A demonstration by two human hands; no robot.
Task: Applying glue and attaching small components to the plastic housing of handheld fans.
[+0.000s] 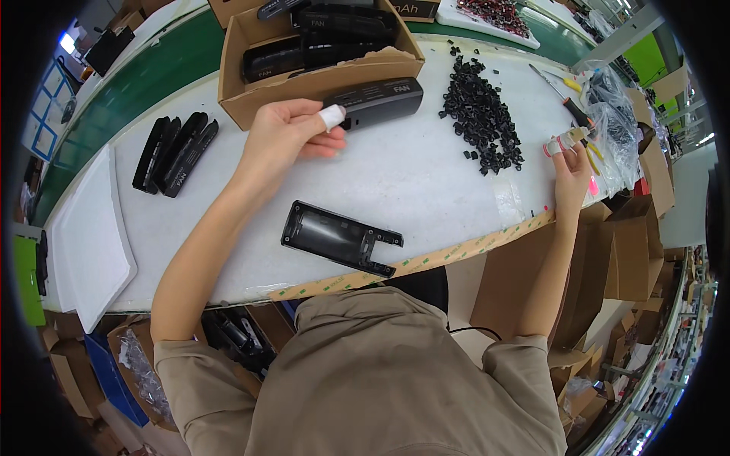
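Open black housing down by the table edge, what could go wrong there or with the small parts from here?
The open black housing lies close to the near edge of the table, so a bumped forearm might knock it off. The small black parts lie loose in a spread pile, so a sweep of the right hand could scatter them.

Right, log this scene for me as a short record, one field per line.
Left hand: at the left end of a black casing, contact unclear
Right hand: beside a screwdriver, grip unclear
Container: cardboard box holding dark housings
Near edge: open black shell, hollow side up
Right of casing: heap of small black parts
Left side: group of black pieces
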